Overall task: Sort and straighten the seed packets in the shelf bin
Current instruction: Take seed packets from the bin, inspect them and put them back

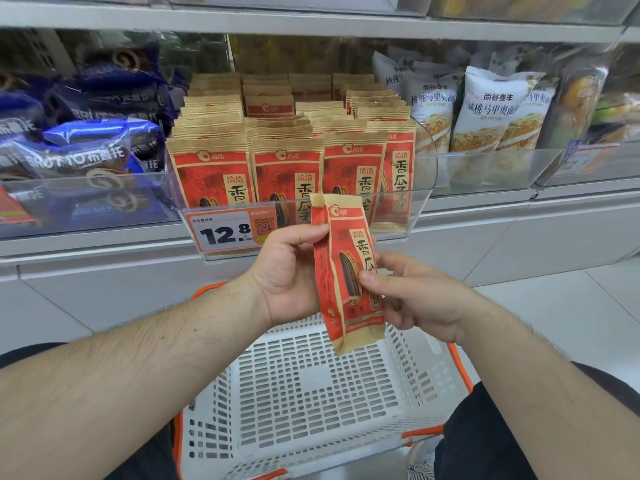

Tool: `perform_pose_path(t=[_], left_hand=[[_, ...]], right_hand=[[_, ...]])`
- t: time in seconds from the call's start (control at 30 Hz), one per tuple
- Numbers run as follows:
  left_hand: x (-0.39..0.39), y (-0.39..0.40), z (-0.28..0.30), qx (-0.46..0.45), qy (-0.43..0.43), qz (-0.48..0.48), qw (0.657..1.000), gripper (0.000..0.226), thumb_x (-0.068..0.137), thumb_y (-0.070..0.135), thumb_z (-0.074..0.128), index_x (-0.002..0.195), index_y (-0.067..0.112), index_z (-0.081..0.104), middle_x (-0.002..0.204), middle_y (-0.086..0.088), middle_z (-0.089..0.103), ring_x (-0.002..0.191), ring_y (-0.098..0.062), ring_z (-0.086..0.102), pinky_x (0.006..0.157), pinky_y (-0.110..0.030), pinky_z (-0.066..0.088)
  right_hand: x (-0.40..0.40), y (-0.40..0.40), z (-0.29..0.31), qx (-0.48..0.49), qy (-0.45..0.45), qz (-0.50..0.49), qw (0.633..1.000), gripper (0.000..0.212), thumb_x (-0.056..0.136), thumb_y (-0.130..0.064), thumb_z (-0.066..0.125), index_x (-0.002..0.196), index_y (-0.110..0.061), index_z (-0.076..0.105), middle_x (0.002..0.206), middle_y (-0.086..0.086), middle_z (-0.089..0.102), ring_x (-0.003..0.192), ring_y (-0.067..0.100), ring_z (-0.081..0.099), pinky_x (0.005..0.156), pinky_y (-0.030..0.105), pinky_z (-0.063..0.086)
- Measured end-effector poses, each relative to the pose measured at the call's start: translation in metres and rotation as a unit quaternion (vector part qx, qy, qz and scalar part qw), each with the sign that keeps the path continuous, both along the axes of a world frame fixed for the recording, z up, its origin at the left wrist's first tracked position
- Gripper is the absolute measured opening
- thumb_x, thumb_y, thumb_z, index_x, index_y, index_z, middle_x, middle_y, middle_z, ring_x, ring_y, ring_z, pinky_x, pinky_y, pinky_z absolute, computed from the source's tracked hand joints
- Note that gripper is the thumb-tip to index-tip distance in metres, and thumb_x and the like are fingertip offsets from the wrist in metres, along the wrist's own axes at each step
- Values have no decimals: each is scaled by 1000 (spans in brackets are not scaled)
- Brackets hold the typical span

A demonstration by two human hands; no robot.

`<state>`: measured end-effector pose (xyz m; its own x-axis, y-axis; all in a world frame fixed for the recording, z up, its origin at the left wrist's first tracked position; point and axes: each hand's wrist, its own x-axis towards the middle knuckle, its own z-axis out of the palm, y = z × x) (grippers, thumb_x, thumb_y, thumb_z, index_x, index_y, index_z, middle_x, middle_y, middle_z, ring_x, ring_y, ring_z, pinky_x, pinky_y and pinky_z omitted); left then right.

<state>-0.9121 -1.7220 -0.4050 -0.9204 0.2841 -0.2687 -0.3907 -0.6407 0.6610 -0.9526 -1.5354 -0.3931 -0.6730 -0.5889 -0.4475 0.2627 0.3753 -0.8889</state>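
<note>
Held between both hands, out in front of the shelf: a narrow red-and-tan paper seed packet (348,271), upright with a slight lean, top toward 12 o'clock, bottom hanging over a white perforated plastic basket with orange trim (311,386) at 6 o'clock. Left hand (291,271) closed on the packet's left edge near the top, fingers curled over it, possibly onto a second packet tucked behind; cannot tell for sure. Right hand (412,292) pinching the right edge at mid-height, thumb (369,280) pressed on the printed face, other fingers hidden behind.

At 12 o'clock, a clear acrylic shelf bin (424,174) packed with rows of matching red-and-tan seed packets (287,168), standing upright in roughly four columns; rear rows uneven in height. Orange-and-white price tag (228,230) clipped on the bin's front lip at 10 o'clock from the held packet.

Probably light and thin, with loose contents that shift and bulge; paper skin likely to crease rather than slip. Best gripped at the flat sealed ends or along both long edges, then slid in upright from above. Squeezing the middle likely to buckle it.
</note>
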Motion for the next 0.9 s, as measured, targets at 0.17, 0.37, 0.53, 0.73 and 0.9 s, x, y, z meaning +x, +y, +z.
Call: perform_pose_path(t=[0.17, 0.37, 0.53, 0.73, 0.9], left_hand=[[-2, 4, 10, -110, -15, 84, 990, 38, 92, 34, 54, 113, 5, 68, 109, -19, 70, 100, -37, 67, 95, -53, 52], [-3, 3, 11, -236, 1, 126, 964, 36, 101, 41, 49, 119, 18, 70, 112, -9, 75, 109, -32, 70, 94, -52, 55], [-3, -2, 18, -223, 3, 113, 968, 38, 100, 41, 49, 123, 18, 69, 113, -9, 75, 109, -31, 70, 74, -41, 60], [-2, 1, 20, -238, 4, 95, 967, 34, 101, 40, 49, 116, 19, 72, 108, -10, 76, 97, -27, 71, 79, -44, 59], [-3, 3, 28, -262, 11, 106, 959, 30, 100, 40, 53, 108, 19, 74, 101, -7, 78, 86, -23, 71, 77, -42, 58]], right_hand=[[1, -2, -2, 13, 52, -30, 998, 31, 83, -33, 72, 108, -15, 67, 81, 10, 67, 46, 11, 44, 42, 20, 32], [1, -2, -5, 40, 94, -44, 994, 16, 86, -26, 74, 98, -17, 70, 74, 1, 70, 49, 10, 49, 47, 22, 38], [-1, -3, -5, 16, 108, -64, 992, 13, 89, -24, 70, 98, -15, 69, 69, -4, 70, 50, 9, 51, 48, 23, 39], [-4, -5, -2, -58, 123, -129, 982, 13, 91, -10, 68, 104, -9, 68, 76, 4, 69, 46, 5, 51, 44, 16, 39], [-3, -6, -1, -58, 120, -136, 982, 18, 90, -14, 69, 107, -8, 66, 79, 10, 69, 48, 11, 51, 45, 21, 39]])
